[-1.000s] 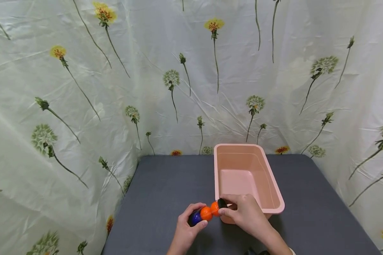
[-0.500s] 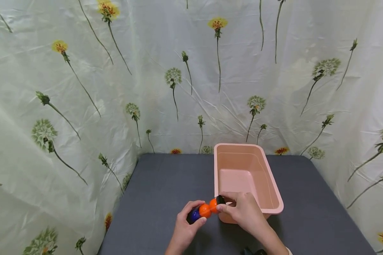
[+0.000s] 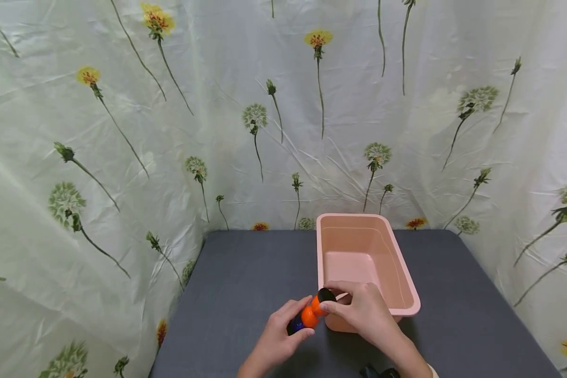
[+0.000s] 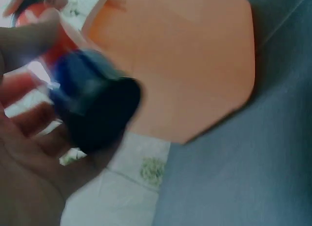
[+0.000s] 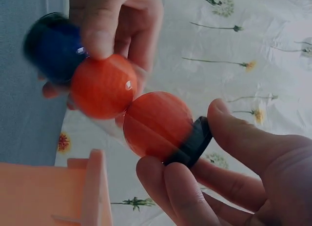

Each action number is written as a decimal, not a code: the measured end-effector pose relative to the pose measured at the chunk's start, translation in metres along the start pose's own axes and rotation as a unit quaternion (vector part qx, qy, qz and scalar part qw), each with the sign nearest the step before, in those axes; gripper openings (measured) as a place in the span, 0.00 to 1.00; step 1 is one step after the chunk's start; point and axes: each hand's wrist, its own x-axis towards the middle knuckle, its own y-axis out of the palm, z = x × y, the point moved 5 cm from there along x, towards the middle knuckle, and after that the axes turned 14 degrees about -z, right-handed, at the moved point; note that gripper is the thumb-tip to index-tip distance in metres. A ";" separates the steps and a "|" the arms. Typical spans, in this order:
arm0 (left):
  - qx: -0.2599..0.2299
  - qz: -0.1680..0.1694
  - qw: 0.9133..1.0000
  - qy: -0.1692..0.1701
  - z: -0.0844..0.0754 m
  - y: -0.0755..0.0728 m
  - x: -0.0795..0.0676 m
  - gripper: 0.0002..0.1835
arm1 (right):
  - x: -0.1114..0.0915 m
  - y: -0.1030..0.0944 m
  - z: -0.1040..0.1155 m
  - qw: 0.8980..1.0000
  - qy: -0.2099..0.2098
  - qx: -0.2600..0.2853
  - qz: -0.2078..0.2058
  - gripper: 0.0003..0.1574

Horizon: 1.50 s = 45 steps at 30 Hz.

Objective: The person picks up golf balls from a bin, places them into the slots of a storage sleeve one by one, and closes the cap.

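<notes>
Both hands hold one piece made of two round orange balls (image 3: 310, 316) in a row, a dark blue part (image 4: 73, 72) and black ends. My left hand (image 3: 279, 332) grips the blue end, its thumb lying along the side in the left wrist view. At the opposite end, the fingers and thumb of my right hand (image 3: 366, 310) pinch the black cap (image 5: 192, 143). A faint clear edge shows beside the orange balls in the right wrist view. The piece slants up to the right, in front of the bin's near left corner. Its blue end is blurred in the left wrist view.
An upright pink plastic bin (image 3: 403, 262) stands on the dark grey table (image 3: 255, 273), just beyond the right hand. A small black object (image 3: 380, 371) lies at the bottom edge, by the right forearm. Flower-printed curtains (image 3: 283, 115) hang behind and at both sides.
The piece has tipped to a steeper slant, so more of the black cap's end face shows. My left hand has shifted slightly right; the right hand keeps its pinch.
</notes>
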 end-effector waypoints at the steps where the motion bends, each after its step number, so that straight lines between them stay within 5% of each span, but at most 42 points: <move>1: 0.005 0.007 1.000 -0.002 -0.001 0.002 0.000 0.34 | 0.000 0.001 0.001 1.000 -0.007 0.007 0.000 0.28; 11: -0.017 -0.043 0.994 -0.098 0.004 -0.001 0.003 0.33 | -0.005 0.001 0.001 0.996 -0.044 0.079 0.008 0.31; 20: -0.037 -0.126 0.975 -0.177 0.035 -0.011 0.011 0.31 | -0.010 -0.013 -0.011 0.999 -0.030 0.043 -0.009 0.30; 28: 0.034 -0.174 0.966 -0.186 0.070 -0.012 0.013 0.33 | -0.022 -0.018 -0.026 0.992 -0.116 0.039 -0.026 0.26; 45: 0.123 -0.165 0.964 -0.167 0.111 0.013 0.012 0.33 | -0.039 -0.029 -0.043 0.993 -0.105 0.036 -0.029 0.20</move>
